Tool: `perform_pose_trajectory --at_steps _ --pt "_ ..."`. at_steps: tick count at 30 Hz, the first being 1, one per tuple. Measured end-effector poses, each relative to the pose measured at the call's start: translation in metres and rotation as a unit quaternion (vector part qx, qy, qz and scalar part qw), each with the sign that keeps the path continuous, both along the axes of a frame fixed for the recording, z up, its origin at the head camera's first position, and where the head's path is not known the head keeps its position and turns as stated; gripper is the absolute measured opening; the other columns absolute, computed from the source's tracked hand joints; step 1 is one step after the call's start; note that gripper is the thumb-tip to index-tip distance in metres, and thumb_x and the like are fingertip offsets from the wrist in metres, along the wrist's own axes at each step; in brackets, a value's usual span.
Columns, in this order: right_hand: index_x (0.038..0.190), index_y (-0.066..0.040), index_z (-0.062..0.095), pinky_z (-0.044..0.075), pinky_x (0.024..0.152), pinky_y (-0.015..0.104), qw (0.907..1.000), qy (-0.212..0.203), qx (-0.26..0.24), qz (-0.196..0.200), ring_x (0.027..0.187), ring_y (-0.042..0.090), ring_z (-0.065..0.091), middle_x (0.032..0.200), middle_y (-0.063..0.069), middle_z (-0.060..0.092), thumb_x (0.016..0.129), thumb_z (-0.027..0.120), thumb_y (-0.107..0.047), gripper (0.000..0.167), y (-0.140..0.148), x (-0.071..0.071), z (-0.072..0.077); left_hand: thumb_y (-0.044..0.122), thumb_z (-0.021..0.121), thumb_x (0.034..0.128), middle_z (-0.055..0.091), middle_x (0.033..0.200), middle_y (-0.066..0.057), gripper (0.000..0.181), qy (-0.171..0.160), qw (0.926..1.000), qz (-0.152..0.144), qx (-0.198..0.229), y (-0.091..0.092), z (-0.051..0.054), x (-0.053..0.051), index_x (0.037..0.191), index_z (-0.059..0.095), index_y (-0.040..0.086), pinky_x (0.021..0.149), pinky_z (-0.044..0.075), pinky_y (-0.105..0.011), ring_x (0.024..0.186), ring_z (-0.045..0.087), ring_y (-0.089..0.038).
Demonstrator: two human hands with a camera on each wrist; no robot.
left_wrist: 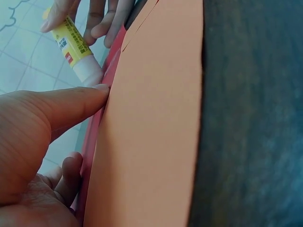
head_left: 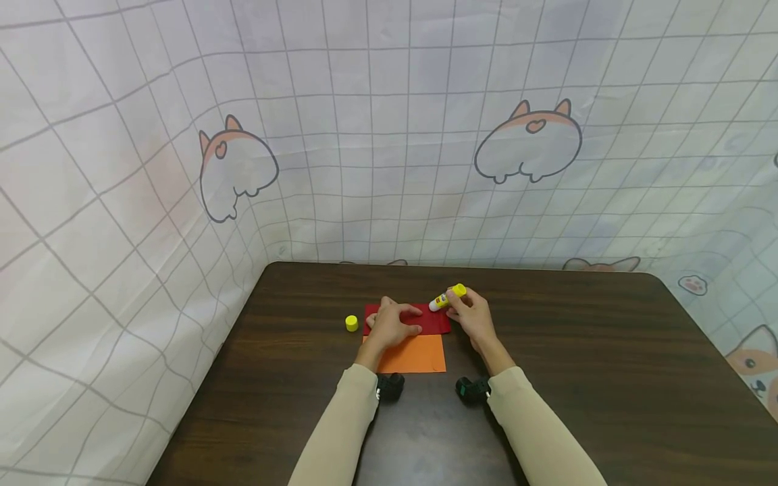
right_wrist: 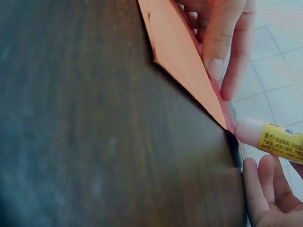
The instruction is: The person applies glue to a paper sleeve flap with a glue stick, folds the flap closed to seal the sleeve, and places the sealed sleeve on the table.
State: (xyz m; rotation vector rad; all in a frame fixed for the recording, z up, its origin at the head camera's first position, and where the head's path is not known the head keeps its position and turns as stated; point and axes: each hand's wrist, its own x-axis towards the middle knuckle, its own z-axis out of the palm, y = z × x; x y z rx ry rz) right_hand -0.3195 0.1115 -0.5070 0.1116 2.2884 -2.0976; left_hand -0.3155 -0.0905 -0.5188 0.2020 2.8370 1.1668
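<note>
My right hand [head_left: 475, 317] pinches a yellow and white glue stick [head_left: 448, 297] between thumb and fingers. It is tilted, its white end down at the red paper [head_left: 434, 325] near that sheet's upper right. My left hand [head_left: 392, 325] rests on the red paper, thumb and index finger spread apart, and holds nothing. Below the red piece lies an orange paper [head_left: 425, 358], partly under the left wrist. In the left wrist view, the left thumb [left_wrist: 71, 106] touches the papers' border close to the glue stick [left_wrist: 78, 52]. The right wrist view shows the white end of the glue stick [right_wrist: 248, 130] at the red edge.
A yellow cap [head_left: 351, 323] stands on the dark wooden table [head_left: 292, 391], left of the red paper. Behind the table hangs a white grid-patterned cloth [head_left: 389, 135] with cartoon animals. Dark wrist cameras sit under both wrists.
</note>
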Motion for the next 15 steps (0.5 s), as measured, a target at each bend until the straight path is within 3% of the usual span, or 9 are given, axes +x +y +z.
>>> perform_pose_trajectory --at_steps 5,15 --pt "0.135 -0.003 0.057 0.053 0.103 0.042 0.9999 0.001 0.013 -0.007 0.097 0.024 0.063 0.125 0.021 0.060 0.104 0.058 -0.040 0.049 0.0012 -0.0052 -0.0115 0.029 0.082 0.0873 0.050 0.114 -0.008 0.026 -0.004 1.0000 0.003 0.002 0.0004 0.0008 0.0008 0.113 0.078 0.028 0.096 0.023 -0.055 0.109 0.049 -0.025" --pt "0.132 -0.002 0.059 0.053 0.104 0.043 0.9999 0.000 0.015 -0.003 0.097 0.024 0.061 0.117 0.015 0.060 0.104 0.057 -0.043 0.050 0.0010 -0.0034 -0.0099 0.029 0.082 0.0876 0.050 0.113 -0.008 0.027 0.001 1.0000 0.004 0.002 -0.0003 -0.0013 0.0003 0.114 0.078 0.028 0.099 0.022 -0.057 0.110 0.048 -0.024"
